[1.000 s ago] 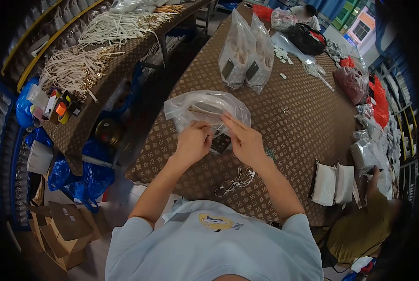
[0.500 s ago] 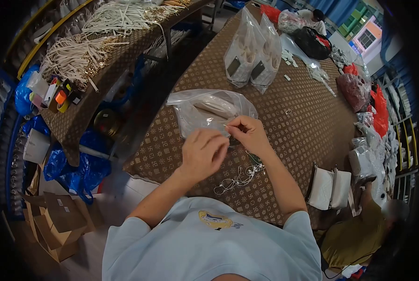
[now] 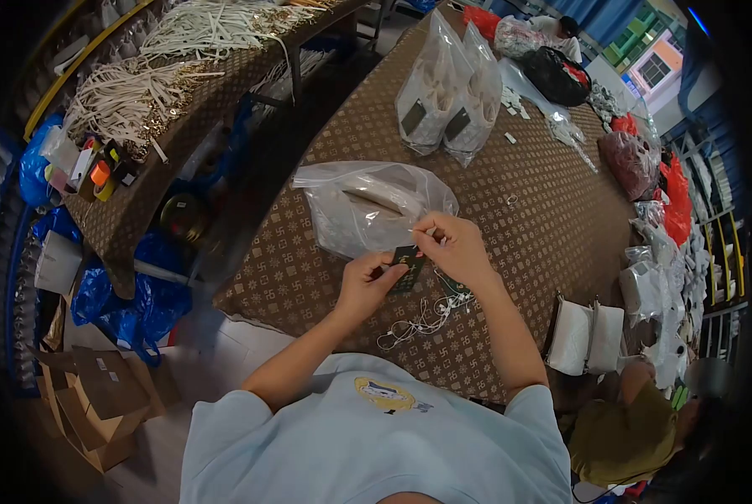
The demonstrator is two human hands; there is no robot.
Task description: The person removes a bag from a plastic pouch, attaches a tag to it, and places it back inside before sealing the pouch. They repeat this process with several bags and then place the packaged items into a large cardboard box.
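Note:
My left hand (image 3: 366, 286) pinches a dark hang tag (image 3: 406, 277) with light print between thumb and fingers. At the tag's top edge, my right hand (image 3: 458, 249) has its thumb and forefinger pressed together on something thin, perhaps a string; it is too small to make out. Just beyond both hands lies a clear plastic bag (image 3: 330, 227) with a pale item (image 3: 384, 189) inside. A loose tangle of white tag strings (image 3: 418, 324) rests on the patterned tablecloth close to my body, and another dark tag (image 3: 453, 290) shows partly under my right wrist.
Two pale handbags in clear bags (image 3: 426, 118) stand upright farther up the table. Two white pouches (image 3: 573, 338) lie at the right edge, near a seated person (image 3: 620, 428). White straps (image 3: 128, 101) cover the left table. Cardboard boxes (image 3: 111, 391) sit on the floor.
My left hand, earlier raised with loose fingers beside the plastic bag, now grips the dark tag. The right hand has shifted slightly and keeps its pinch.

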